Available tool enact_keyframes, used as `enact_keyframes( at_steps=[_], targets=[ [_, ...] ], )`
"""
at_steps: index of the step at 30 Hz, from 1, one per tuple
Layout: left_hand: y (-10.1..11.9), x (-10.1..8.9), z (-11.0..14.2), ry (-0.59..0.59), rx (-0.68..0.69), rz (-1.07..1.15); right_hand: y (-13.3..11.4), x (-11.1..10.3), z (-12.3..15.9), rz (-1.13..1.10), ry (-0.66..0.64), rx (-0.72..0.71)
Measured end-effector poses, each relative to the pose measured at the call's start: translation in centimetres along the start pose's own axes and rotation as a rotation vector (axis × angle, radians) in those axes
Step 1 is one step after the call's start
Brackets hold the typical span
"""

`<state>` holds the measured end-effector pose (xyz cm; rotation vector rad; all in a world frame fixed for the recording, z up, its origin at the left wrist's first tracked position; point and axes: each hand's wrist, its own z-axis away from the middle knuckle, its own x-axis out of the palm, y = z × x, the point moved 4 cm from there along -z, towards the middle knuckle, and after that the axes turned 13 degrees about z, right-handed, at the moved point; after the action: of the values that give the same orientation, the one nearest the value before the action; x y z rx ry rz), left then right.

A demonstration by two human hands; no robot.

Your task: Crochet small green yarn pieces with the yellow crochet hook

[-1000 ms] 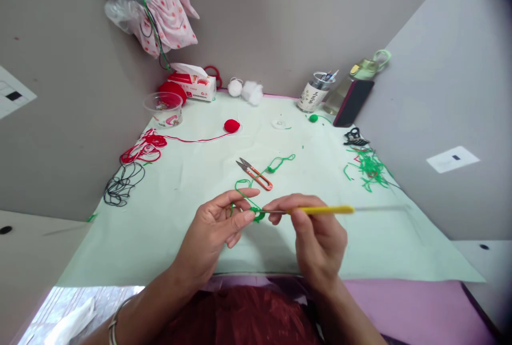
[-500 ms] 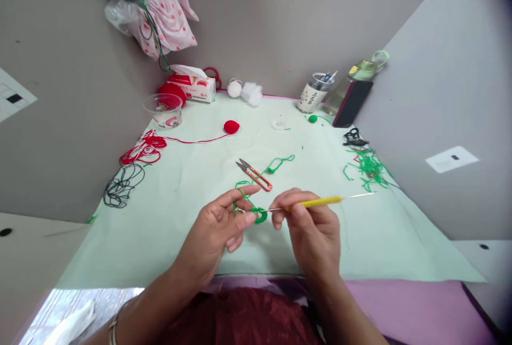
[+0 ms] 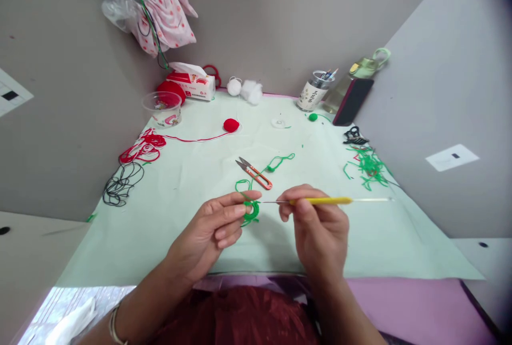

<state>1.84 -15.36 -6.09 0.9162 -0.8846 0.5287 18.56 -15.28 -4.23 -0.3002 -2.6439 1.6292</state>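
Observation:
My left hand (image 3: 212, 225) pinches a small ring of green crochet (image 3: 252, 211) between thumb and fingers. Green yarn (image 3: 242, 185) loops over that hand's index finger and runs back across the table. My right hand (image 3: 318, 222) is closed around the yellow handle of a crochet hook (image 3: 328, 201), held like a pen. The thin metal tip points left and reaches the top edge of the green ring; whether it is inside a stitch is too small to tell. Just beyond the hands lie orange-handled thread snips (image 3: 256, 174), with the yarn passing over them.
Red and white yarn (image 3: 146, 147), black cord (image 3: 122, 185) and a plastic tub (image 3: 162, 110) line the left side. A tissue box (image 3: 194, 85) and red ball (image 3: 231, 125) are farther back. Green scraps (image 3: 370, 168), a phone (image 3: 354, 102) and pen holder (image 3: 314, 91) stand or lie right.
The green ring has turned to face the camera more, and my left fingers have closed in on it. My right hand with the hook shifted left, then back right and slightly up.

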Motion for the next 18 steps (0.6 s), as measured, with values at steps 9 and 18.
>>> enact_keyframes(
  at_steps=[9, 18],
  targets=[
    [-0.1, 0.1, 0.2, -0.032, 0.199, -0.325, 1.0, 1.5, 1.1, -0.114, -0.139, 0.100],
    [-0.2, -0.4, -0.3, 0.064, 0.223, -0.281, 0.8, 1.5, 1.1, -0.087, -0.102, 0.083]
  ],
)
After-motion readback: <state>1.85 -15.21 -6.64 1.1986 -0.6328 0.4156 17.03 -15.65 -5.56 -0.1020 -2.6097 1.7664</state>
